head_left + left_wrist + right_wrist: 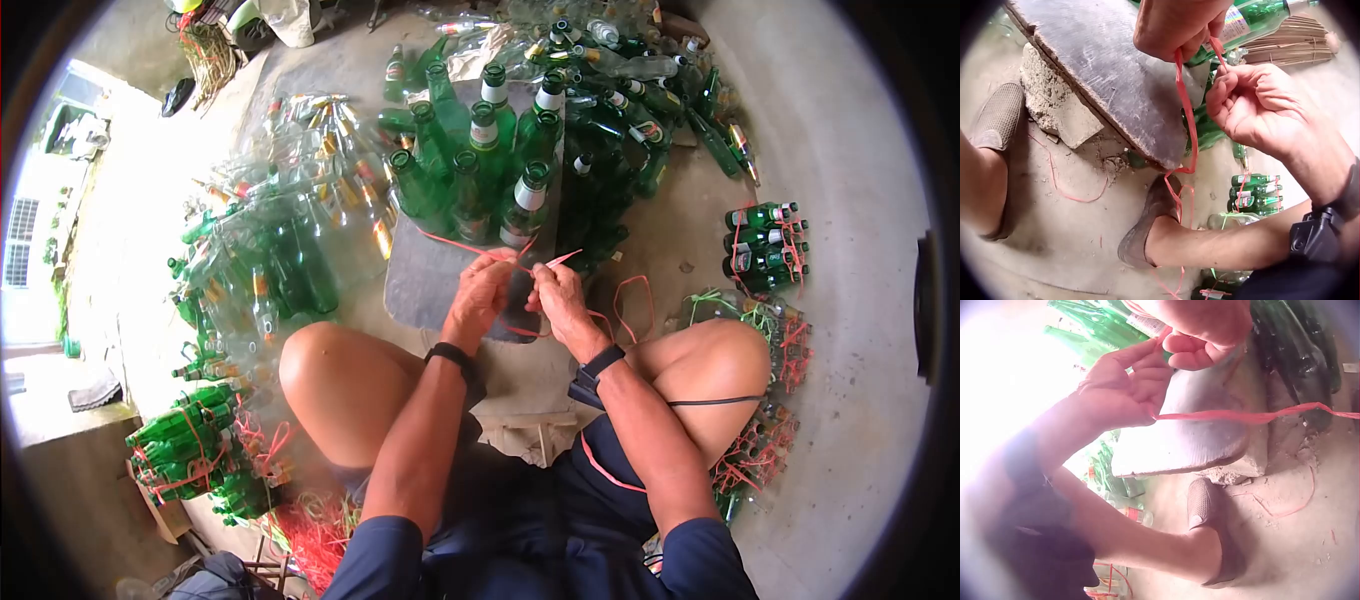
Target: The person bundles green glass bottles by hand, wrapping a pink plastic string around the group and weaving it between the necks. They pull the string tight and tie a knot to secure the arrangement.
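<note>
A group of green glass bottles (468, 190) stands upright on a grey board (425, 285). A red plastic strap (445, 242) runs along the front of the group, low on the bottles. Both hands meet at the bottles' near side. My left hand (480, 295) grips the strap with curled fingers, and a length of strap (1189, 119) hangs from it in the left wrist view. Close beside it, my right hand (560, 298) pinches the strap's end (566, 257) between thumb and fingertip. Part of the strap between the hands is hidden by the fingers.
Loose clear and green bottles (290, 260) lie heaped at the left, with more (650, 100) at the back right. Strapped bundles (768, 245) lie on the right and another bundle (185, 445) on the left. Red strands (315, 535) are piled at lower left. Bent knees (340, 390) flank the board.
</note>
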Demonstrator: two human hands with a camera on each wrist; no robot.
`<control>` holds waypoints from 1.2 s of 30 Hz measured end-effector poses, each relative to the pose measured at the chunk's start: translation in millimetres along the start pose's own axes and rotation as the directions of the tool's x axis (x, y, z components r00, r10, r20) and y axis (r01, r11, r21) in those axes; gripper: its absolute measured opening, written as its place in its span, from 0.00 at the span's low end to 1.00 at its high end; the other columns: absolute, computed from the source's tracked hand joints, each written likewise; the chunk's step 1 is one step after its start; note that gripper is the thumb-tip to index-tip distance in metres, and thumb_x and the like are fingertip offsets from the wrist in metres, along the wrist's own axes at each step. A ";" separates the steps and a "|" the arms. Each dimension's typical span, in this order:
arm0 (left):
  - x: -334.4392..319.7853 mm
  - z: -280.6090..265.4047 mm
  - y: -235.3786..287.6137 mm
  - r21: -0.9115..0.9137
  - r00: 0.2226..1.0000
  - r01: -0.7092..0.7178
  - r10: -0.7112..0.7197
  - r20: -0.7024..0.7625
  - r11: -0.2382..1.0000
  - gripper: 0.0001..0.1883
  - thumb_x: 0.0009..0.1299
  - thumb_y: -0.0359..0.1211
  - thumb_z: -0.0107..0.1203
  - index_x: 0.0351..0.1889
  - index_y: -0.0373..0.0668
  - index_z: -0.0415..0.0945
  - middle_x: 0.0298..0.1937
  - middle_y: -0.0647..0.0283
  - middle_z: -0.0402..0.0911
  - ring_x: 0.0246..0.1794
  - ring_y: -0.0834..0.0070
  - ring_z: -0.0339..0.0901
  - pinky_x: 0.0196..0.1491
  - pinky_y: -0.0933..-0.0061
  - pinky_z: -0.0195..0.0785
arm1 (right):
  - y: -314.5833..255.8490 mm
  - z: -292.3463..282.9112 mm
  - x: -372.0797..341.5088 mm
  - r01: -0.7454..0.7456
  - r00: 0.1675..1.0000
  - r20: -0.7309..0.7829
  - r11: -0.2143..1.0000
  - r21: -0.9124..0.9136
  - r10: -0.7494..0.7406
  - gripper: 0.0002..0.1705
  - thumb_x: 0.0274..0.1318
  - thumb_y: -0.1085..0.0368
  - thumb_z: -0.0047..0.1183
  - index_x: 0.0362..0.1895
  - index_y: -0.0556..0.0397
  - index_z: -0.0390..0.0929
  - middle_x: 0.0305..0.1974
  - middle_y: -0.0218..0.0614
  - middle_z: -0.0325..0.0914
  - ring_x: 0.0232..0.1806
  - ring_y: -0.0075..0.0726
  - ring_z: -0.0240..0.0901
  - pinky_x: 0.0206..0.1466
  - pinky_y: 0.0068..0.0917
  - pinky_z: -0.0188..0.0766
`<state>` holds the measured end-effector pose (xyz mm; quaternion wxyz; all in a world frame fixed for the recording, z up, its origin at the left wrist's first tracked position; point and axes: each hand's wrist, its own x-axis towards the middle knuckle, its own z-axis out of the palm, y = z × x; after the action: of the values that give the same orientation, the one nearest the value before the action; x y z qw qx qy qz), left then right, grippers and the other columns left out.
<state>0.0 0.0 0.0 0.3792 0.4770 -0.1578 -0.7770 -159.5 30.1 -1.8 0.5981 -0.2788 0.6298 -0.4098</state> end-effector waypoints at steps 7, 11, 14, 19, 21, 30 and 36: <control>3.7 3.7 -4.6 0.016 0.999 -0.045 0.045 -0.008 0.999 0.10 0.73 0.35 0.66 0.50 0.46 0.84 0.23 0.80 0.66 0.18 0.89 0.57 0.20 0.81 0.45 | -10.1 -3.5 -7.2 0.061 0.998 -0.028 0.998 -0.024 -0.062 0.18 0.73 0.57 0.50 0.36 0.61 0.77 0.21 0.35 0.75 0.20 0.30 0.74 0.24 0.30 0.74; -0.4 7.2 -4.6 0.120 0.996 -0.082 0.084 -0.007 0.989 0.10 0.73 0.37 0.66 0.49 0.46 0.85 0.23 0.80 0.66 0.17 0.89 0.56 0.20 0.80 0.44 | -12.3 -0.9 -3.3 0.116 0.992 -0.035 0.993 -0.035 -0.117 0.19 0.71 0.57 0.49 0.37 0.63 0.78 0.19 0.37 0.76 0.18 0.31 0.74 0.24 0.31 0.73; -2.3 9.5 -7.0 0.094 0.996 -0.086 0.087 -0.008 0.992 0.12 0.74 0.38 0.66 0.51 0.46 0.84 0.22 0.79 0.66 0.17 0.89 0.56 0.20 0.80 0.44 | -14.0 0.3 -0.2 0.117 0.992 -0.047 0.993 -0.003 -0.117 0.19 0.72 0.57 0.49 0.38 0.62 0.78 0.20 0.36 0.76 0.18 0.31 0.74 0.23 0.31 0.73; 0.1 13.4 -10.4 0.044 0.992 -0.127 0.126 0.012 0.991 0.13 0.75 0.38 0.65 0.52 0.43 0.83 0.22 0.79 0.66 0.17 0.89 0.57 0.19 0.81 0.44 | -11.7 -4.3 1.9 0.103 0.992 -0.074 0.994 0.028 -0.101 0.19 0.73 0.56 0.49 0.37 0.61 0.77 0.20 0.35 0.74 0.18 0.30 0.73 0.23 0.30 0.74; 0.4 13.2 -9.8 0.023 0.992 -0.130 0.130 0.006 0.991 0.13 0.75 0.38 0.65 0.52 0.43 0.82 0.22 0.79 0.66 0.17 0.88 0.57 0.19 0.81 0.45 | -11.4 -4.8 -1.0 0.085 0.993 -0.087 0.996 0.018 -0.083 0.19 0.74 0.56 0.49 0.37 0.61 0.77 0.21 0.35 0.74 0.18 0.30 0.73 0.23 0.30 0.74; 2.0 10.5 -10.3 -0.060 0.999 -0.048 0.046 -0.027 0.997 0.08 0.75 0.36 0.64 0.48 0.48 0.82 0.25 0.78 0.69 0.17 0.88 0.58 0.19 0.82 0.48 | -13.2 -13.8 -7.3 0.039 0.987 -0.152 0.994 -0.103 -0.054 0.18 0.73 0.58 0.49 0.38 0.63 0.76 0.21 0.38 0.75 0.15 0.33 0.73 0.19 0.31 0.74; 2.5 14.6 -13.2 -0.079 0.999 -0.038 0.038 0.000 0.996 0.06 0.77 0.35 0.63 0.49 0.51 0.81 0.26 0.79 0.69 0.19 0.89 0.59 0.21 0.82 0.48 | -16.0 -18.2 -6.6 0.069 0.980 -0.186 0.997 -0.027 -0.073 0.17 0.73 0.60 0.50 0.37 0.63 0.76 0.19 0.36 0.74 0.13 0.30 0.72 0.18 0.29 0.73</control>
<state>-19.0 5.2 -2.3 0.4125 0.4579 -0.1363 -0.7756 -178.7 30.8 14.3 0.5184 -0.2675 0.6769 -0.4490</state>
